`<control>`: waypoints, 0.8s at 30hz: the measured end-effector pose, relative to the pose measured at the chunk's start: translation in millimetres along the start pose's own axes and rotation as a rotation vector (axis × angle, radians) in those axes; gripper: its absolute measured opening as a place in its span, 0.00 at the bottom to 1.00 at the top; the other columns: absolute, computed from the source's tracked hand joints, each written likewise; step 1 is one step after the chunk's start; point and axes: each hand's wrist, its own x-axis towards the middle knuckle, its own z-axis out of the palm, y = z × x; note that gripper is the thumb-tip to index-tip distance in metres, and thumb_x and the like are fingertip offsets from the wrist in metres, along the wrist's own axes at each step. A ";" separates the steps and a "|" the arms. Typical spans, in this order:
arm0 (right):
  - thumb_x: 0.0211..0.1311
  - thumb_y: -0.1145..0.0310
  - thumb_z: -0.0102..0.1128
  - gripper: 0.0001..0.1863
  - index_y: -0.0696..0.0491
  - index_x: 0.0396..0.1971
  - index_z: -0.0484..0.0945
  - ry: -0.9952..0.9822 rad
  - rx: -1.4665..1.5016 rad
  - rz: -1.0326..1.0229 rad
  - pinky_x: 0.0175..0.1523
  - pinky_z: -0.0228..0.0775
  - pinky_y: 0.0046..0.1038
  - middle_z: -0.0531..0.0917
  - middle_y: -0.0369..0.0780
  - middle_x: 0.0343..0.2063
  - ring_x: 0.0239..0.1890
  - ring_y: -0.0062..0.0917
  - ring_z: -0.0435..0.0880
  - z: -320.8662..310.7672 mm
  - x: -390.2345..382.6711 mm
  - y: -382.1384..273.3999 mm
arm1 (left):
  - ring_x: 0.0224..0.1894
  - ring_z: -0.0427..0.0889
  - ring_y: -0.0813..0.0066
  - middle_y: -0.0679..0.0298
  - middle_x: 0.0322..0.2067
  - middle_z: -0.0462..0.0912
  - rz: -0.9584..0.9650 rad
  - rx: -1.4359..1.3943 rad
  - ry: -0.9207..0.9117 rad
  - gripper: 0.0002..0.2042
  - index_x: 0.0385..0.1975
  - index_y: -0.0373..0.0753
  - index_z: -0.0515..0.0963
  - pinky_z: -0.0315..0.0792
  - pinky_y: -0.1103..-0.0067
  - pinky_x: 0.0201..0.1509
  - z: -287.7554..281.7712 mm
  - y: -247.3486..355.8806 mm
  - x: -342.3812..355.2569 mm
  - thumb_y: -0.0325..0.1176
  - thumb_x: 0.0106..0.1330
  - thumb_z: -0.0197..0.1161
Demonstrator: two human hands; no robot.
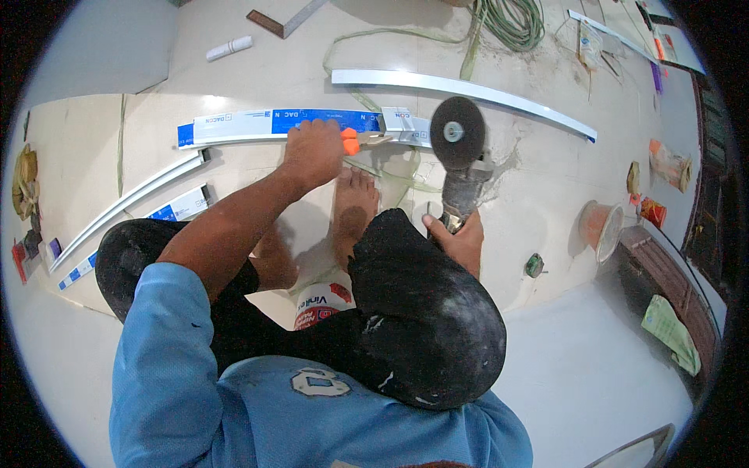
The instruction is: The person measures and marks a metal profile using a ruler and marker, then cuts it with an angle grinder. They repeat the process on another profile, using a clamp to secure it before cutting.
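My right hand (462, 243) is wrapped round the body of an angle grinder (462, 195). The grinder's dark round disc (458, 132) is raised near the right end of a long white metal strip (234, 125) with blue film on it. My left hand (314, 150) is closed at the strip's near edge, around an orange-handled tool (351, 142). A pale metal tip sticks out of that tool to the right; its exact kind is unclear. On the same strip, a short white piece (396, 121) sits across the right part. My fingertips on the left are partly hidden.
Beyond lies another white strip (468, 90). Several cut strips (129, 207) rest at the left. My bare foot (355, 207) is close to the strip, and a paint bucket (320, 300) stands between my legs. A green hose coil (511, 23) and a tipped bucket (602, 226) are farther off.
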 end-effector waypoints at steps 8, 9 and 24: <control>0.55 0.66 0.85 0.30 0.61 0.52 0.76 0.004 -0.158 -0.155 0.45 0.83 0.36 0.90 0.46 0.38 0.36 0.34 0.90 0.0 4.5 46.1 | 0.48 0.84 0.48 0.49 0.44 0.80 0.021 0.133 0.099 0.18 0.52 0.35 0.74 0.80 0.53 0.51 22.3 5.4 -10.1 0.35 0.66 0.67; 0.55 0.66 0.85 0.30 0.61 0.52 0.76 -0.003 -0.177 -0.126 0.47 0.83 0.37 0.90 0.48 0.39 0.38 0.36 0.91 -0.3 4.3 45.3 | 0.48 0.84 0.49 0.50 0.45 0.80 0.024 0.151 0.076 0.18 0.52 0.35 0.74 0.80 0.53 0.51 18.9 5.9 -10.1 0.34 0.66 0.67; 0.61 0.59 0.83 0.32 0.60 0.51 0.70 -0.014 -0.436 -0.046 0.46 0.83 0.47 0.89 0.58 0.36 0.41 0.55 0.93 18.1 -0.4 58.8 | 0.39 0.89 0.50 0.50 0.37 0.84 0.128 0.155 0.106 0.15 0.46 0.37 0.75 0.82 0.56 0.42 28.3 -12.2 5.5 0.30 0.62 0.69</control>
